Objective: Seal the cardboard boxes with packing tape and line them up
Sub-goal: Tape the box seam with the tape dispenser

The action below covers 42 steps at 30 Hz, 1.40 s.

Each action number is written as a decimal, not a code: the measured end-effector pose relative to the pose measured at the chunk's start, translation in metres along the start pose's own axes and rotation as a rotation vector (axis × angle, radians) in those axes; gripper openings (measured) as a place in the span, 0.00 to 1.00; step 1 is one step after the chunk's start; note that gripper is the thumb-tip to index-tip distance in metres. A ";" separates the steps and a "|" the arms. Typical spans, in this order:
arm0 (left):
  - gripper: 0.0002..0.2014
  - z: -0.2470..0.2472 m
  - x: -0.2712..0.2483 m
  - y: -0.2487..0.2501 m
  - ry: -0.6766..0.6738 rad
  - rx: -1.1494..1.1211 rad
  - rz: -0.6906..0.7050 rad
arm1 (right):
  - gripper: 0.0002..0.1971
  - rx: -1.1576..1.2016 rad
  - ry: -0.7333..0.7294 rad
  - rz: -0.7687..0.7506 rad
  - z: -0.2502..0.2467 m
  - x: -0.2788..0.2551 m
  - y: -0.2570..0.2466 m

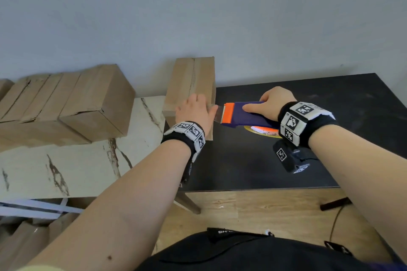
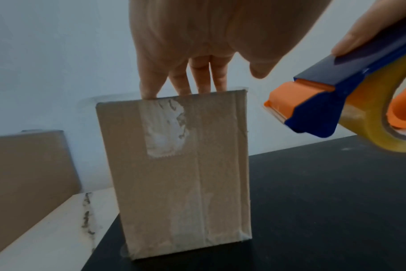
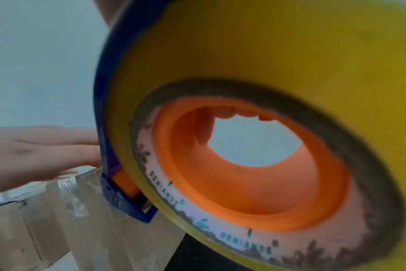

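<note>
The fingers [image 2: 198, 80] of the left hand [image 1: 193, 111] were straight and lay flat on the top of the upright cardboard box [image 2: 174, 174], pressing it down. The right hand [image 1: 269, 103] was wrapped around the blue tape dispenser [image 1: 246, 115], with the thumb along its side and the other fingers curled over the far edge. The orange cutter end [image 2: 297, 97] of the dispenser was just beside the right upper edge of the box; whether it touched could not be seen. The yellowish tape roll [image 3: 267, 91] sat in the dispenser.

The box stood on the black table [image 1: 308, 138], at its left edge. A strip of clear tape [image 2: 165, 128] was already on the near face. A row of other boxes [image 1: 66, 103] lay on the white marbled surface [image 1: 77, 167] to the left.

To do this step well, I think the left hand should hold the box firmly while the right hand pulls the tape tight and straight, then tilts the toothed blade to cut cleanly. The flat fingers can then rub the tape end down.
</note>
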<state>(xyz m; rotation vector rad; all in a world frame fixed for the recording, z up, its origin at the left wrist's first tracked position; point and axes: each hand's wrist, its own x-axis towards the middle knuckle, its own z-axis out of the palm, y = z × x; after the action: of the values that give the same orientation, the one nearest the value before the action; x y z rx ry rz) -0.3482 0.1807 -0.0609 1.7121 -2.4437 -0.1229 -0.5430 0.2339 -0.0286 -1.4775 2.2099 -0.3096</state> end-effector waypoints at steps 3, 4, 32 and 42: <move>0.25 0.006 0.003 0.010 -0.016 0.112 -0.092 | 0.26 -0.057 -0.043 0.016 0.002 0.003 -0.007; 0.26 0.008 0.003 0.012 -0.021 0.144 -0.112 | 0.25 -0.064 -0.050 0.027 0.002 0.005 -0.009; 0.33 0.021 0.010 0.015 -0.100 0.127 -0.185 | 0.17 -0.427 0.011 -0.033 0.045 0.016 -0.035; 0.47 0.011 0.005 -0.013 -0.181 0.185 -0.008 | 0.20 -0.458 0.001 0.026 0.080 0.013 -0.003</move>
<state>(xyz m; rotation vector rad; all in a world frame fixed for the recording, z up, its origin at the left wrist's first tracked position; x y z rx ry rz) -0.3400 0.1713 -0.0731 1.8607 -2.6526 -0.0561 -0.5048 0.2262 -0.1002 -1.6670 2.4044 0.2232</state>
